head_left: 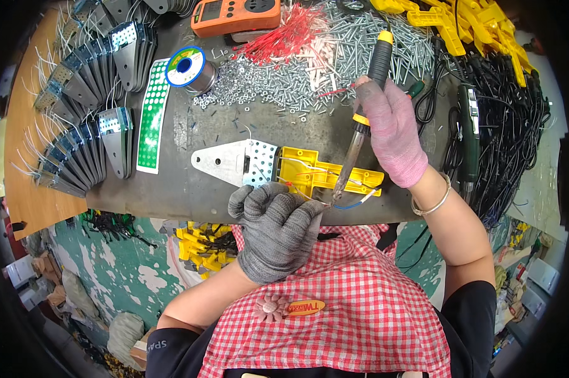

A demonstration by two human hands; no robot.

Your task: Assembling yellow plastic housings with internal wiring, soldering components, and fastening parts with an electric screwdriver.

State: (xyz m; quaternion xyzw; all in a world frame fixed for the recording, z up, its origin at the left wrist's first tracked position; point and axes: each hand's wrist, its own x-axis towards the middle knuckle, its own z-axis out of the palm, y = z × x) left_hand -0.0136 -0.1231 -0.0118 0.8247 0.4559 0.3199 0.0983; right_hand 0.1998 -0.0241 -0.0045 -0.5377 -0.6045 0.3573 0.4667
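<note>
My left hand [275,230], in a grey knit glove, has its fingertips pinched together on a thin wire [290,184] at the table's front edge. In a pink glove, my right hand [394,142] grips a soldering iron [379,60] by its black and yellow handle. The iron points down, its tip beside my left fingertips at the wire. Just beyond lies an open yellow plastic handle shell [295,165], with white, red and blue wires running across it. A grey tapered metal plate with a perforated end [218,162] adjoins the shell's left side.
Stacked metal plates with white wires [117,135] stand at left, beside a green sticker sheet [152,116] and a solder spool [193,72]. Screws [347,44], red parts [284,38] and an orange meter [234,14] lie behind. Yellow shells [479,25] and black cables [511,126] crowd the right.
</note>
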